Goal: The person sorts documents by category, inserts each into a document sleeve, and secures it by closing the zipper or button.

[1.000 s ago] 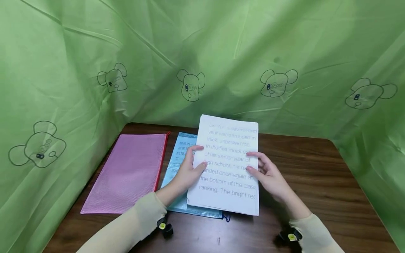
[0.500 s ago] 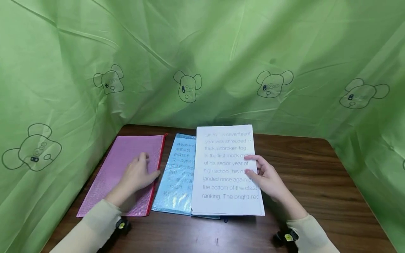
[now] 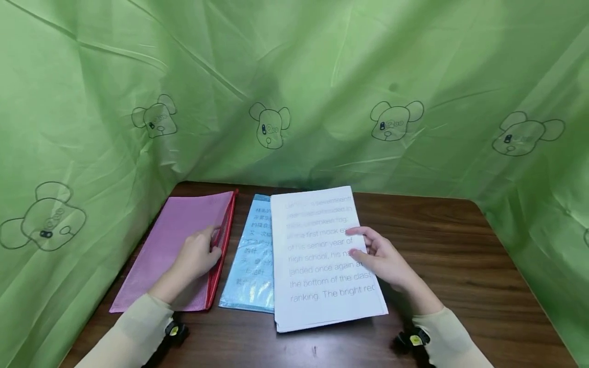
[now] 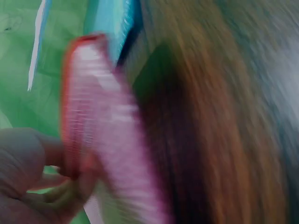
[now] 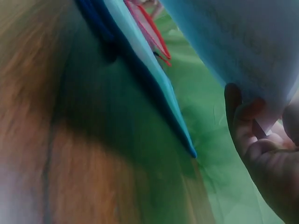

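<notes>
A pink mesh zip pouch (image 3: 170, 225) with a red zipper edge lies at the left of the table in the head view. My left hand (image 3: 194, 255) pinches its red edge, which is lifted and parted a little; the left wrist view is blurred, but shows the edge (image 4: 70, 112) between thumb and fingers. On the right, my right hand (image 3: 386, 259) grips the right side of a stack of printed white sheets (image 3: 317, 255). The sheets are tilted above a blue mesh pouch (image 3: 250, 266) and hide its right part. Printed pages show through the blue pouch.
The brown wooden table (image 3: 428, 230) extends to the right of the sheets. A green fabric curtain (image 3: 322, 61) with bear-head drawings encloses the back and sides.
My left hand has let go of the sheets, moved left to the pink pouch and raised its red edge. The sheets, still in my right hand, have tilted and shifted slightly left.
</notes>
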### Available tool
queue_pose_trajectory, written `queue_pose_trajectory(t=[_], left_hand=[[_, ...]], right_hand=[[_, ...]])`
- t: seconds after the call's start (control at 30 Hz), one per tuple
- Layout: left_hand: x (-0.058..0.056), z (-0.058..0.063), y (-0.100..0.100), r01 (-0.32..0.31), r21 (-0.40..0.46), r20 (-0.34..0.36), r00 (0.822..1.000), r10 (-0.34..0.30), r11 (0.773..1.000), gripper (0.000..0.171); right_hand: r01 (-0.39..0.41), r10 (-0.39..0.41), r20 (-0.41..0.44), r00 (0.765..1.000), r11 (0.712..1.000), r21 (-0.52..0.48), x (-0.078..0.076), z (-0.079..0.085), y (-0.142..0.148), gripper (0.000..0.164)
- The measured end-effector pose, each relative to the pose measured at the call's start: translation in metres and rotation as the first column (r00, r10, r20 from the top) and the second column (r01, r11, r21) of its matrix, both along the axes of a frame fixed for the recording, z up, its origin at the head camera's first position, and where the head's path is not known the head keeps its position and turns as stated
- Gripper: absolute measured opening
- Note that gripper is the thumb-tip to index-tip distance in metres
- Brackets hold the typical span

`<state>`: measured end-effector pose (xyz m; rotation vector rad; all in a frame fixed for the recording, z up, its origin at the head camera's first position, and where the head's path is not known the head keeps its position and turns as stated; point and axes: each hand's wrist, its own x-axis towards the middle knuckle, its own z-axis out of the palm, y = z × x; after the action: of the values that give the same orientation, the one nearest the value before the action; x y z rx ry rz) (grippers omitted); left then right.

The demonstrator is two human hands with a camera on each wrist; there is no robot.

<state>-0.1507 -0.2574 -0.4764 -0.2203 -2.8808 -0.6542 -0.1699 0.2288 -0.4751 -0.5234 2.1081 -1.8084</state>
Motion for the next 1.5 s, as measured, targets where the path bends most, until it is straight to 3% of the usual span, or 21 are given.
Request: queue_pose_trajectory(t=[0.17,0.33,0.57,0.87,1.13,1.5], left_hand=[[0.003,0.01,0.017,0.026,0.055,-0.182,0.983,-0.015,0.998,0.065],[0.011,0.016,0.037,0.046,0.068,-0.26,0.965,-0.027,0.997,0.054],[0.02,0.014,0.051,0.065,0.051,-0.285,0.957,-0.048,0.997,0.048],[0.032,0.009,0.066,0.121,0.051,-0.264,0.959,-0.103,0.991,0.045],[0.031,0.008,0.075,0.081,0.144,-0.216,0.975,-0.048,0.986,0.039],[0.032,0.007,0.078,0.041,0.125,-0.188,0.982,-0.016,0.991,0.036]], right_hand=[[-0.104,0.106,0.036,0.994,0.994,-0.035,-0.005,0.008,-0.021,0.045],[-0.159,0.164,0.124,0.979,0.986,-0.055,-0.014,0.014,-0.045,0.045],[-0.148,0.146,0.175,0.974,0.989,-0.006,-0.029,0.018,-0.064,0.046],[-0.09,0.085,0.152,0.985,0.996,0.023,-0.053,0.028,-0.094,0.046],[-0.02,0.018,0.093,0.995,1.0,0.022,-0.048,0.026,-0.113,0.044],[0.063,-0.065,0.061,0.996,0.998,0.028,-0.038,0.036,-0.111,0.043]])
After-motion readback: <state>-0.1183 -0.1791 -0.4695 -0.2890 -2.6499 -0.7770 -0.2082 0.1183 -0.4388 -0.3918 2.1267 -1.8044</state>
